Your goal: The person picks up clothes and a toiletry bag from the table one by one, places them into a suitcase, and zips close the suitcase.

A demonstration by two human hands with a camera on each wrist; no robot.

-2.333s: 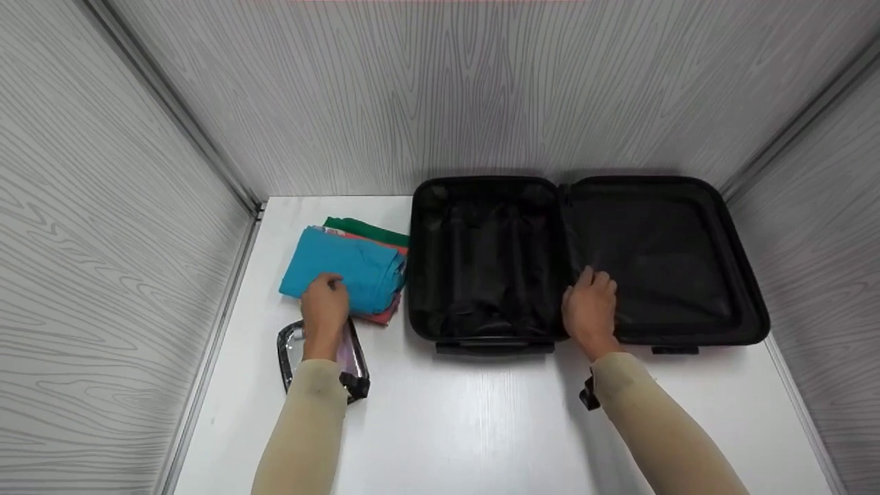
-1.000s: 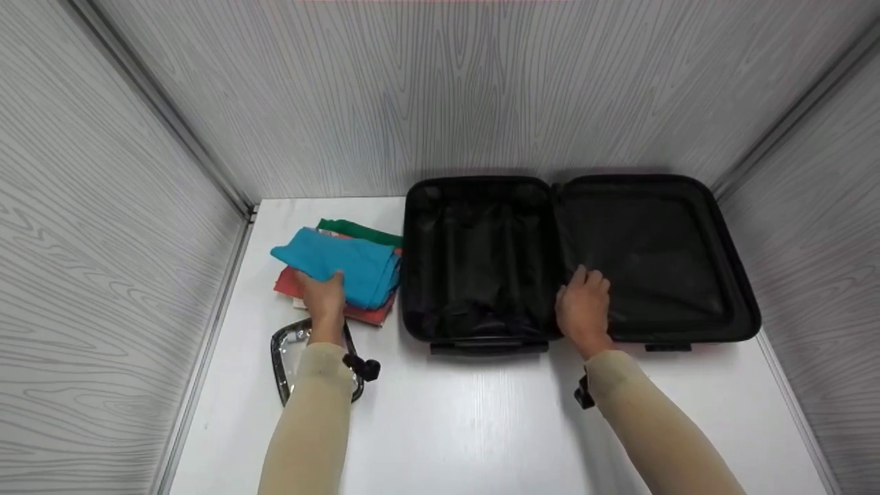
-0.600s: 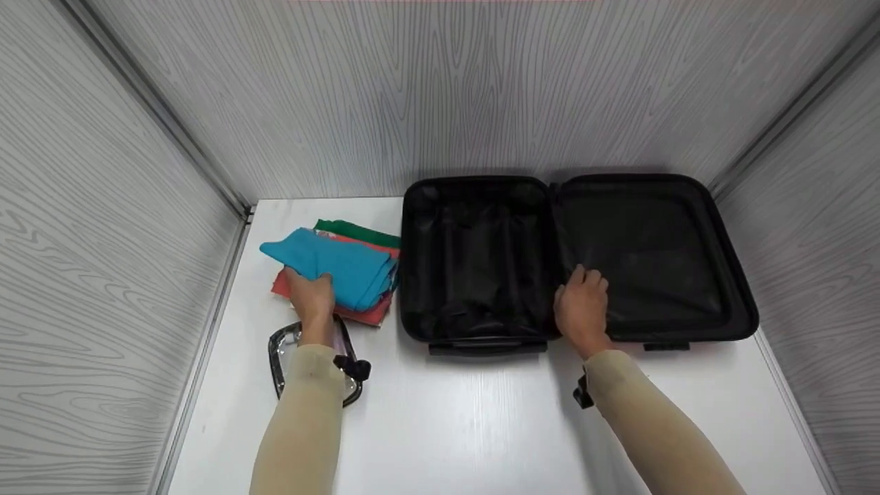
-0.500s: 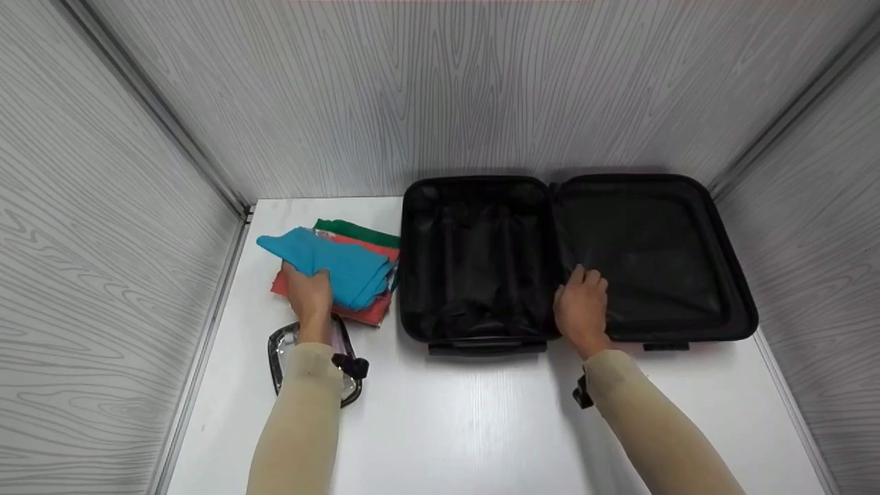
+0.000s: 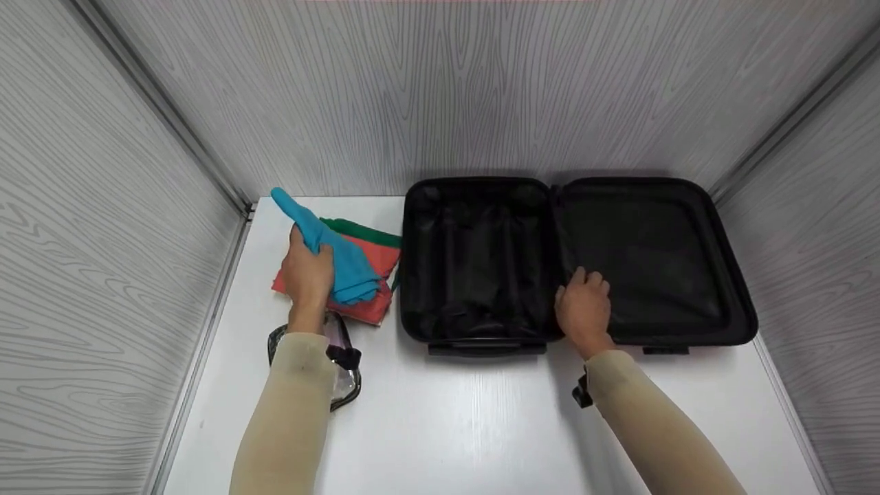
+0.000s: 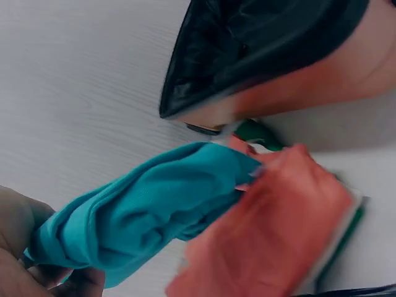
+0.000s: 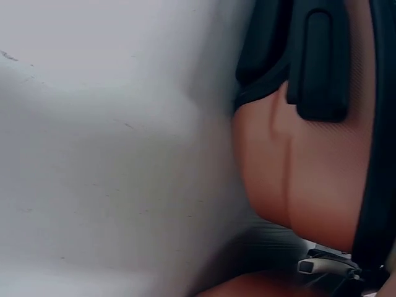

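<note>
My left hand (image 5: 308, 275) grips one end of a folded blue cloth garment (image 5: 347, 268), raised and tilted over a pile. In the left wrist view the blue garment (image 6: 148, 210) is bunched between thumb and fingers. Beneath it lie a folded red garment (image 5: 375, 258) and a green one (image 5: 361, 230). My right hand (image 5: 584, 309) has its fingers curled over the inner front rim of an opened black-lined suitcase (image 5: 481, 265), close to the hinge. Only a sliver of that hand reaches the right wrist view, where the suitcase's outer shell (image 7: 315, 167) is reddish.
A clear pouch with black edging (image 5: 347, 385) lies under my left forearm, partly hidden. The suitcase lid (image 5: 653, 268) lies flat at the right on the white table (image 5: 460, 426). Grey wood-patterned walls (image 5: 481, 89) stand behind and at both sides.
My left hand has taken hold of the blue garment's left part, lifting and turning it upward so more red cloth shows below. The right hand has stayed at the suitcase rim.
</note>
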